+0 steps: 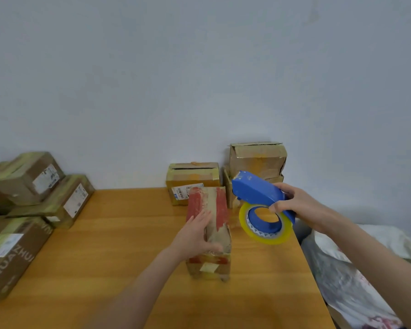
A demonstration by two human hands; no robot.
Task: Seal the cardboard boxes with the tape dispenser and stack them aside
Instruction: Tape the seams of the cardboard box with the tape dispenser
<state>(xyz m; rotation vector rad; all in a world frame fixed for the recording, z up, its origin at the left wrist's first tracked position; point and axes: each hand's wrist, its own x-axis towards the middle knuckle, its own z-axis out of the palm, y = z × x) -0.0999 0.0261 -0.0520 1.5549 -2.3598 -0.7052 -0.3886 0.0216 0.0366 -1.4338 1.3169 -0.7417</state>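
A narrow cardboard box [217, 224] with red patches and old tape stands on the wooden table [119, 252] near its middle. My left hand [196, 236] lies flat against the box's left side, fingers straight, thumb along its near top edge. My right hand [299, 205] grips a blue tape dispenser [259, 193] with a yellowish tape roll [266, 224], held in the air just right of the box and clear of it.
A stack of taped boxes [31, 198] fills the table's left side. Three more boxes [192, 181] stand against the wall behind, one with a slit open top. The table's right edge runs past white plastic bags [356, 276].
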